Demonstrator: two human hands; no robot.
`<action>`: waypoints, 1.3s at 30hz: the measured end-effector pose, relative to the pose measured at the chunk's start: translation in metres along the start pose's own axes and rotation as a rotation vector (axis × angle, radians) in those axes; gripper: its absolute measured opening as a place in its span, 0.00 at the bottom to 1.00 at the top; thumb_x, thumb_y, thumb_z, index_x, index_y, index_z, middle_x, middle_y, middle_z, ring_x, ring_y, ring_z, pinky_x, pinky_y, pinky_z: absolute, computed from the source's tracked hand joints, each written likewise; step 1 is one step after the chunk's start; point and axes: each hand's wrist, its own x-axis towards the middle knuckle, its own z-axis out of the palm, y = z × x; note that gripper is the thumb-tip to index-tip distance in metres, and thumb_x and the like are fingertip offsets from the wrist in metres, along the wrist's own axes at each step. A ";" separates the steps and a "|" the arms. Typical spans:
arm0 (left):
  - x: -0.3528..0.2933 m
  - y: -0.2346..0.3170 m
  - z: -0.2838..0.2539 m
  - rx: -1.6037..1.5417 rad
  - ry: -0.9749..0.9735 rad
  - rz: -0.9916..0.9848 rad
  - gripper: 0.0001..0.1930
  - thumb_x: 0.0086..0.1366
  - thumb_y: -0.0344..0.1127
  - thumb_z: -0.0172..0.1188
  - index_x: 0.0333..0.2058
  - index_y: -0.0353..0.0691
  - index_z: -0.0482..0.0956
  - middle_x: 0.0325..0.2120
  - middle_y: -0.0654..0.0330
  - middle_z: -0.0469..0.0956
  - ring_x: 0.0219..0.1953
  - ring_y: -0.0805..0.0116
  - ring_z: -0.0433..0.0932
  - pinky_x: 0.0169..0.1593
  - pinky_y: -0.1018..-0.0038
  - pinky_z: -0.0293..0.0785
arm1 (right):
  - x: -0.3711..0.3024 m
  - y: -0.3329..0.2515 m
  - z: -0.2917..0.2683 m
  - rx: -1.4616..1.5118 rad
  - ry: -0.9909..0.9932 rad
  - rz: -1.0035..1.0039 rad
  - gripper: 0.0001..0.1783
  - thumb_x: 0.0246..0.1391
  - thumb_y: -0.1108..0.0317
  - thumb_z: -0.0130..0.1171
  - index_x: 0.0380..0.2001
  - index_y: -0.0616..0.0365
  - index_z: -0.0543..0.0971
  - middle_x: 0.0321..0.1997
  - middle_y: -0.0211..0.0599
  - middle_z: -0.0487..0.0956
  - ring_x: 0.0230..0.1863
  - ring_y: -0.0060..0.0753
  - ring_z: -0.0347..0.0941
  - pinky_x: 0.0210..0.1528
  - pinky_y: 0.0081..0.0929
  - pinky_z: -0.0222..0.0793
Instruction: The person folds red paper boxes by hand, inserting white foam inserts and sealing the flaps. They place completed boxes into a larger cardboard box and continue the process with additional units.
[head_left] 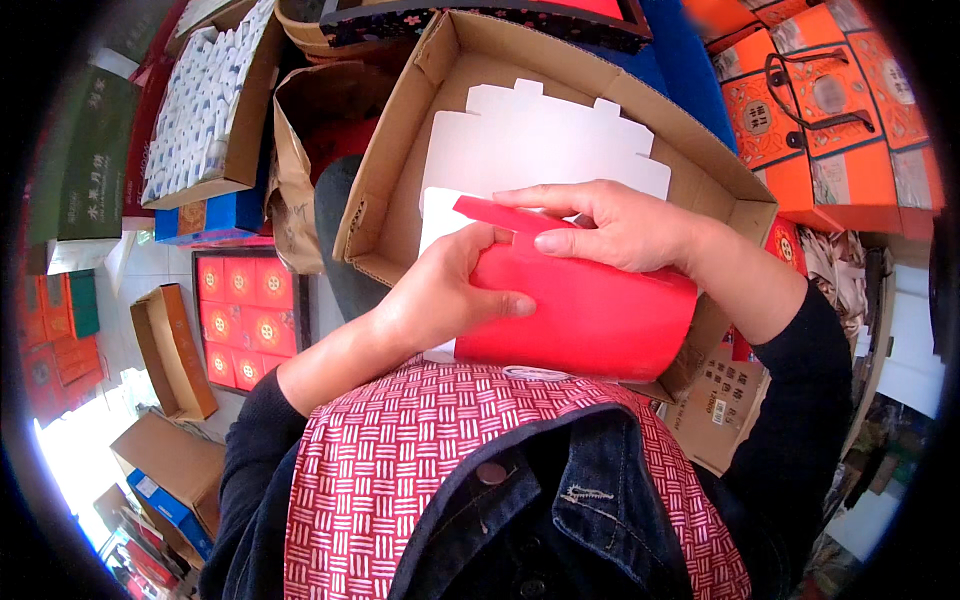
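A red folded paper box point(590, 315) with a white inside is held close to my chest, over the near edge of an open cardboard carton point(395, 170). My left hand point(445, 290) grips its left side, thumb lying across the red face. My right hand point(610, 225) comes in from the right and pinches the red top flap point(500, 213) between thumb and fingers. Flat white die-cut card sheets point(545, 140) lie inside the carton behind the box.
Orange gift boxes with handles point(830, 110) are stacked at the right. A tray of red square boxes point(240, 315) lies on the floor at the left, beside an open brown carton point(175, 350). A carton of small white packs point(205, 100) stands upper left.
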 end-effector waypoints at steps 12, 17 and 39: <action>-0.014 -0.004 0.001 0.155 0.035 0.228 0.23 0.52 0.30 0.68 0.44 0.32 0.68 0.36 0.46 0.77 0.40 0.59 0.79 0.44 0.71 0.76 | -0.002 -0.016 -0.002 -0.022 0.015 -0.029 0.25 0.57 0.66 0.54 0.59 0.52 0.69 0.57 0.44 0.74 0.56 0.37 0.71 0.59 0.28 0.63; -0.015 -0.014 0.005 0.040 0.094 0.313 0.23 0.54 0.28 0.67 0.46 0.32 0.67 0.35 0.47 0.79 0.38 0.62 0.80 0.42 0.73 0.77 | -0.006 -0.015 0.002 -0.064 0.054 -0.047 0.23 0.57 0.67 0.54 0.57 0.52 0.70 0.55 0.44 0.75 0.55 0.36 0.72 0.59 0.28 0.63; -0.013 -0.014 0.002 -0.546 0.234 0.156 0.09 0.61 0.31 0.62 0.38 0.32 0.80 0.30 0.56 0.82 0.31 0.75 0.79 0.38 0.80 0.77 | -0.025 -0.027 0.015 0.165 0.160 -0.061 0.18 0.56 0.72 0.56 0.51 0.57 0.76 0.48 0.40 0.80 0.49 0.23 0.74 0.52 0.22 0.67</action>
